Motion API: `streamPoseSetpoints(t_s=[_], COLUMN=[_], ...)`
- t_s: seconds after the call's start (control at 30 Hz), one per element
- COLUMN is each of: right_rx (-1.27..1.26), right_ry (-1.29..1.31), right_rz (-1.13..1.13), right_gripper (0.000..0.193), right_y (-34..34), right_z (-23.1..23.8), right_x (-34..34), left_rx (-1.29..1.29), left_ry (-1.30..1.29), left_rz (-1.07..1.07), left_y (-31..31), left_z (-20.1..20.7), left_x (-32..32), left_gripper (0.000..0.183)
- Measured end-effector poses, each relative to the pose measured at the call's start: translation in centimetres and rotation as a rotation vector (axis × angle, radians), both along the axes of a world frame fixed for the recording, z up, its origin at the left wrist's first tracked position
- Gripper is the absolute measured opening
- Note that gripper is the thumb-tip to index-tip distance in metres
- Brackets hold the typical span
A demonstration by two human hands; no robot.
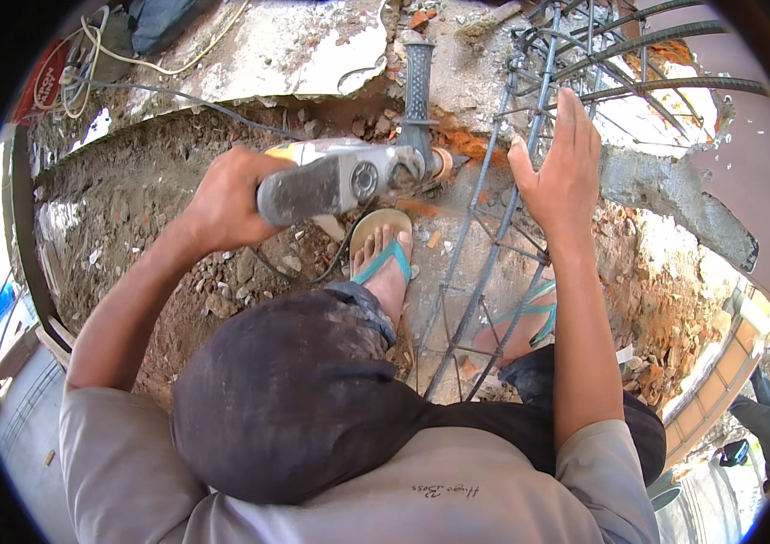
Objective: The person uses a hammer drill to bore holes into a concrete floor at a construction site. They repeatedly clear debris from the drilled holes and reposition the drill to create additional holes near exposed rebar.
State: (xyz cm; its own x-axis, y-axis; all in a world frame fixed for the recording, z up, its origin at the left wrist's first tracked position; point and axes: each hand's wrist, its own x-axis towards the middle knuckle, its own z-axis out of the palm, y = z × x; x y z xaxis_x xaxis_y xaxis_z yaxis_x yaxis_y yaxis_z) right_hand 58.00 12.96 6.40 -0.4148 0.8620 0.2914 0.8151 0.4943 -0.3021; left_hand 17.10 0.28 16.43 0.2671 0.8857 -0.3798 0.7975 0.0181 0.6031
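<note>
My left hand is wrapped round the rear grip of a grey rotary hammer, which lies sideways across the broken ground. Its ribbed side handle points away from me, with no hand on it. The short nose points right, toward exposed orange brick; whether the bit touches it I cannot tell. To the right, my right hand is raised with fingers stretched and the thumb apart, holding nothing. It is beside a tied rebar cage; I cannot tell whether they touch.
Thick bent rebars jut in at the far right. A grey cable crosses the far left near a red container. My sandalled left foot stands on rubble; the right foot is beside the cage. Another person's trouser leg shows at the right.
</note>
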Motion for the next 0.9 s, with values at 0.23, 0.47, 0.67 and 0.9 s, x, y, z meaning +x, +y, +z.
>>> streamPoseSetpoints(t_s=[0.23, 0.47, 0.67, 0.9], right_rx=[-0.014, -0.008, 0.007, -0.018], right_ry=[-0.029, -0.040, -0.061, -0.074], right_rz=[-0.013, -0.021, -0.013, -0.021], right_gripper=[0.090, 0.091, 0.092, 0.091], right_y=[-0.1, 0.0, -0.1, 0.0], right_z=[0.5, 0.2, 0.1, 0.3], right_x=[-0.4, -0.4, -0.4, -0.2], left_rx=[-0.163, -0.119, -0.134, -0.141], left_ry=[-0.060, -0.200, -0.212, -0.118], left_rz=[0.202, 0.200, 0.228, 0.132], left_y=[1.6, 2.4, 3.5, 5.0], left_z=[-0.4, -3.2, -4.1, -1.6], left_x=[-2.0, -2.8, -3.4, -1.7], left_gripper=[0.040, 0.040, 0.044, 0.045])
